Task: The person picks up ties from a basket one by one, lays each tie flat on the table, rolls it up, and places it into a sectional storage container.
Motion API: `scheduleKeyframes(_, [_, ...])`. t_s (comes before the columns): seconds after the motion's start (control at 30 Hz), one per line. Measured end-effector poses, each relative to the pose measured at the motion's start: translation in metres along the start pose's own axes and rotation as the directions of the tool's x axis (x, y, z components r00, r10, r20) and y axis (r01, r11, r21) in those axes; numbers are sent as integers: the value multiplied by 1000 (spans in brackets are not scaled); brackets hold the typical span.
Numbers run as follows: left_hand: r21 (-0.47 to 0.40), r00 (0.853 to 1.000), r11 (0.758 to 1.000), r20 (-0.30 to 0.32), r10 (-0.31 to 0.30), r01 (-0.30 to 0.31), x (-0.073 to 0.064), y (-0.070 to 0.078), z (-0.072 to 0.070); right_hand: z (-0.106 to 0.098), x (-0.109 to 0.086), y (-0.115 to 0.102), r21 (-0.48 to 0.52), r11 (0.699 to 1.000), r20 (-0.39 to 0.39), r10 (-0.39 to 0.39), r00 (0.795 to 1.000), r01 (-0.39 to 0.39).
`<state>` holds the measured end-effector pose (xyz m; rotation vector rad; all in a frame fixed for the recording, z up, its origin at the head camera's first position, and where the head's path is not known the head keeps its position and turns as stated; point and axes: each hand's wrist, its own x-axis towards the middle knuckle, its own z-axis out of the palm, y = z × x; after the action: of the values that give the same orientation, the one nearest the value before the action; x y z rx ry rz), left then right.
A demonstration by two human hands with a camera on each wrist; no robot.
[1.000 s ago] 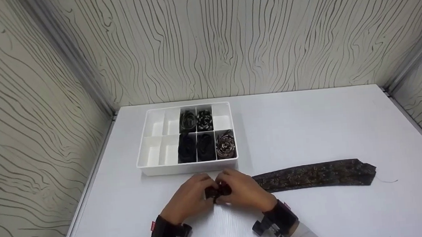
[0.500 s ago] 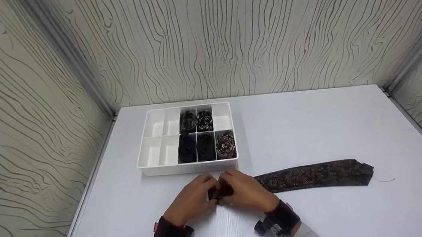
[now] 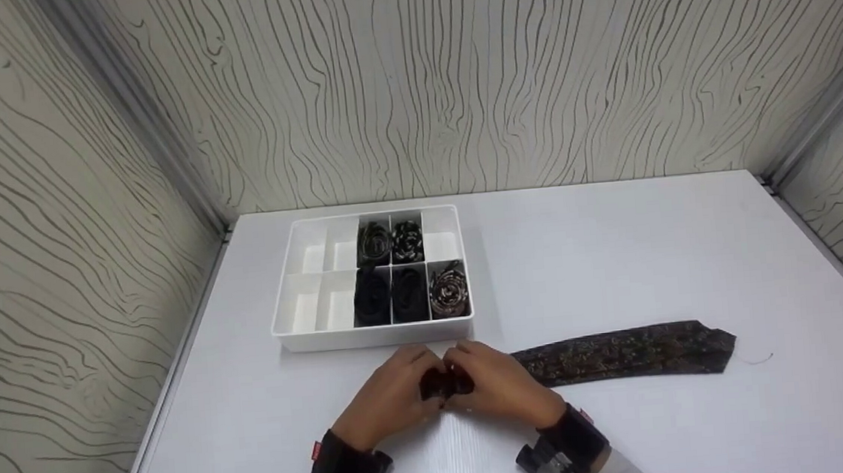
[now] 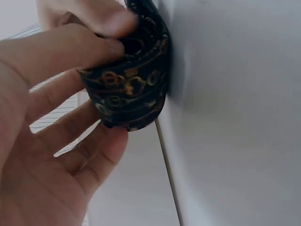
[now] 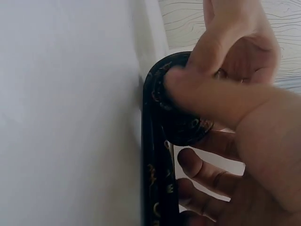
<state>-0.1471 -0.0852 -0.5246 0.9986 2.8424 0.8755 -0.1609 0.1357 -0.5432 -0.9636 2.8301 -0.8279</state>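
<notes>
A dark necktie (image 3: 626,353) with a small gold and orange pattern lies flat on the table, its wide end to the right. Its left part is wound into a coil (image 4: 129,92), which stands on edge on the table. From the left, my left hand (image 3: 389,395) holds the coil between thumb and fingers. My right hand (image 3: 504,384) grips the same coil from the right, its thumb over the coil's side in the right wrist view. There the flat strip runs out from under the roll (image 5: 160,188). In the head view the hands cover most of the coil.
A white divided box (image 3: 377,335) stands just beyond the hands. Several of its compartments hold rolled ties, such as a brown striped roll (image 3: 448,292); others on the left and at the back right are bare. A loose thread (image 3: 758,360) trails by the tie's wide end.
Both hands have shifted slightly to the right with the coil. The tie's wide end has slid a little to the left, so the flat length is shorter.
</notes>
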Motion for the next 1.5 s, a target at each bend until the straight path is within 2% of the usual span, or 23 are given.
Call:
scheduleKeyframes(0.13, [7, 1000, 1000, 11, -15, 15, -2, 0, 0, -1, 0, 1, 8, 1000, 17, 14, 1000, -14])
scheduleKeyframes(0.23, [41, 1000, 999, 10, 1, -1, -2, 0, -1, -2, 0, 0, 33, 999, 28, 14, 1000, -15])
scheduleKeyframes(0.43, [32, 1000, 999, 21, -22, 22, -1, 2, -1, 1, -1, 1, 2, 1000, 20, 19, 1000, -19])
scheduleKeyframes(0.57, [88, 1000, 996, 6, 19, -19, -2, 2, -1, 0, -1, 0, 40, 999, 39, 35, 999, -37])
scheduleKeyframes(0.73, [93, 1000, 995, -3, 22, -22, -1, 2, 0, -3, -2, 1, 10, 1000, 29, 23, 999, -23])
scheduleKeyframes(0.9, [113, 998, 992, -18, 66, -64, 0, 2, 0, -7, -3, 0, 43, 999, 44, 14, 999, -16])
scheduleKeyframes(1.03, [110, 998, 992, -24, 59, -56, 1, 3, 0, -7, -4, 1, 1, 1000, 38, 27, 999, -28])
scheduleKeyframes(1.13, [113, 999, 993, -15, 48, -46, 1, 3, 0, -6, -4, 2, 14, 999, 44, 35, 998, -36])
scheduleKeyframes(1.2, [119, 998, 992, -19, 55, -52, 2, 3, 0, -6, -4, 2, 25, 999, 43, 29, 999, -30])
scheduleKeyframes(1.37, [141, 997, 988, -31, 73, -68, 2, 3, 0, -5, -5, 3, -31, 999, 20, 12, 1000, -11])
scheduleKeyframes(1.5, [183, 994, 979, -45, 97, -87, 2, 3, 2, -6, -6, 2, -19, 1000, 16, 6, 1000, -6])
